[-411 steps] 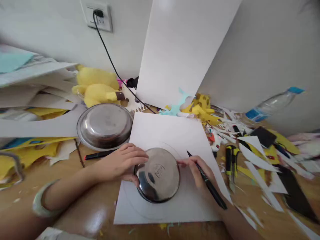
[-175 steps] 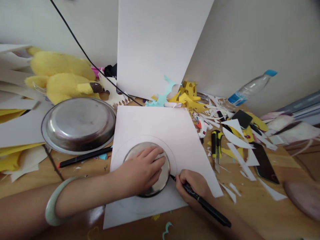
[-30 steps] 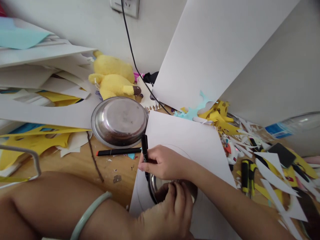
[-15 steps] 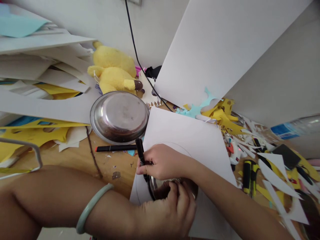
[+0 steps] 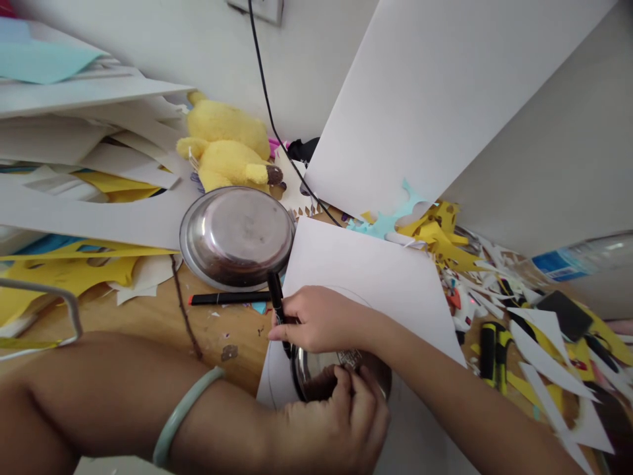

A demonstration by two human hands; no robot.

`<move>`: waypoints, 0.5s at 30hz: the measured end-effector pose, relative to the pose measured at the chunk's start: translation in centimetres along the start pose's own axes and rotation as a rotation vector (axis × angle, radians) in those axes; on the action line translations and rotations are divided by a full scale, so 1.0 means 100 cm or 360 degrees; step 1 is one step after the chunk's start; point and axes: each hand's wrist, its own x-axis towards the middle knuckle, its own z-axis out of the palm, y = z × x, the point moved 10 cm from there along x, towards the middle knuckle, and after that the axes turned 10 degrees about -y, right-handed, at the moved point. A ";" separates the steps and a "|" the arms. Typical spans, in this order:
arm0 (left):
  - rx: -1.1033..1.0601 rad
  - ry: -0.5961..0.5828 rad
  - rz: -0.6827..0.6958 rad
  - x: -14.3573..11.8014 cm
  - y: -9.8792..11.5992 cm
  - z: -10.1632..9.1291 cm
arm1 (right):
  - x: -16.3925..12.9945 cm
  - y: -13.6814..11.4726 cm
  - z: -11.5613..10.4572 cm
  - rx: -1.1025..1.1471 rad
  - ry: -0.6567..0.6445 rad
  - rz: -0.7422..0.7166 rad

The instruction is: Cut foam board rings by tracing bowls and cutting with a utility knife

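Note:
In my right hand is a black marker, gripped upright between thumb and fingers, its lower end beside the rim of a small shiny metal bowl. The bowl lies bottom up on a white sheet. My left hand rests on the bowl, its bent fingers gripping the base. Thin curved lines show on the sheet around the bowl. My right forearm and both hands cover part of the bowl, and the marker's tip is hard to make out.
Behind lies a larger upturned metal basin, with an orange-ended black marker in front of it. A yellow plush toy, cut scraps, a yellow-black cutter and a bottle surround the sheet. A black cable hangs behind.
The view has tilted up slightly, so things sit a little lower. My left fingers have shifted slightly, showing more of the bowl's base marking. The marker stays at the rim.

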 end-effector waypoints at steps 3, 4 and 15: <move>0.0003 0.0032 -0.0046 0.000 0.000 -0.001 | 0.001 0.006 -0.006 0.0073 0.0048 0.0038; 0.0008 0.0037 -0.0063 -0.001 0.001 -0.001 | 0.002 0.008 -0.007 0.0104 0.0063 0.0054; 0.0051 0.0129 -0.0033 -0.003 0.001 -0.001 | -0.004 0.029 -0.027 0.0177 0.0314 0.0140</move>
